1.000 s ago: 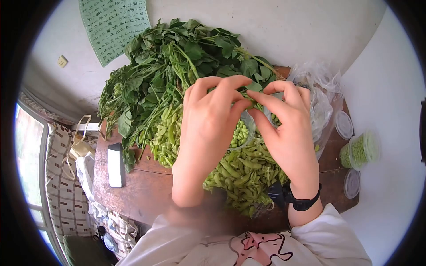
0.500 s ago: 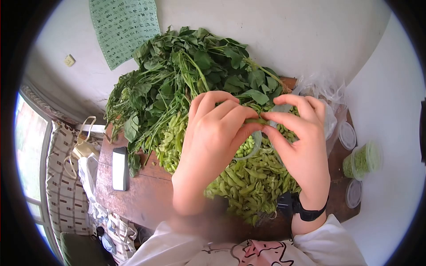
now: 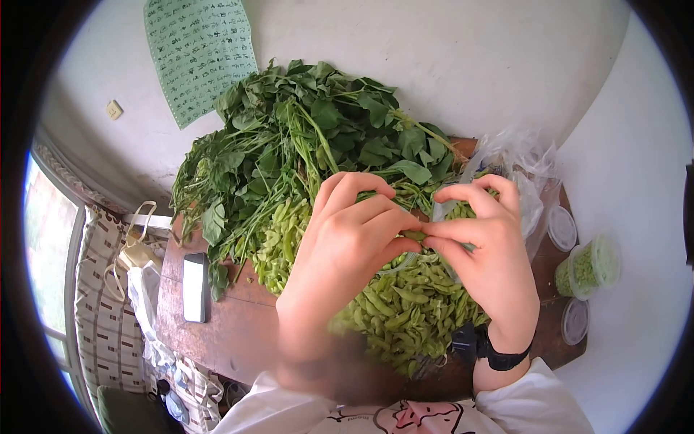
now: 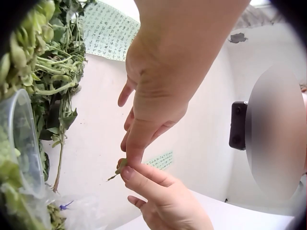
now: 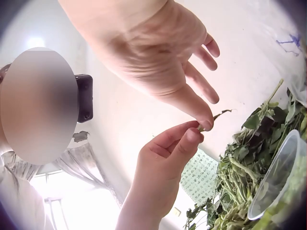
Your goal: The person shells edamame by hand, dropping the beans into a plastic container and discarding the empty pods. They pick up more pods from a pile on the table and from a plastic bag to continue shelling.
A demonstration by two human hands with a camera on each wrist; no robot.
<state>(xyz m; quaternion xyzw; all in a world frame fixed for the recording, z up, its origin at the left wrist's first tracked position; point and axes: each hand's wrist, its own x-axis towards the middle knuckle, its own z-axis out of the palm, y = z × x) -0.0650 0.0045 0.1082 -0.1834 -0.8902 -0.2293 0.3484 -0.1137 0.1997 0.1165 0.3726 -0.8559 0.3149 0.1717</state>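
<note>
**Above the tub, both hands close in on one pod**

Over the last second, we see the hands shift towards the wearer against the tub (image 4: pixel 29 148). In the head view they stood beyond its mouth, and its beans showed plainly below the fingertips; now they cover most of it, and we catch little more than a slip of rim. Part of the shift is the camera's own, since the phone (image 3: pixel 195 287), well left of the tub, slides down too, but the hands slide further.

The pod (image 3: pixel 414 235) is above the tub, where the fingertips meet. The left hand (image 3: pixel 354 235) pinches one end narrowly between thumb and forefinger; the right hand (image 3: pixel 488 242) pinches the other end likewise, its remaining fingers spread away and holding nothing. From the left wrist we make out a thin stalk trailing from the pod. Whether the shell is split we cannot tell, as the fingertips cover most of it.

For the work, we judge that this pod is firmly under control but unfinished, since we see no loose bean. The pod heap (image 3: pixel 408 300) on the tub's near side and the leaves (image 3: pixel 289 123) behind it look unchanged.
</note>
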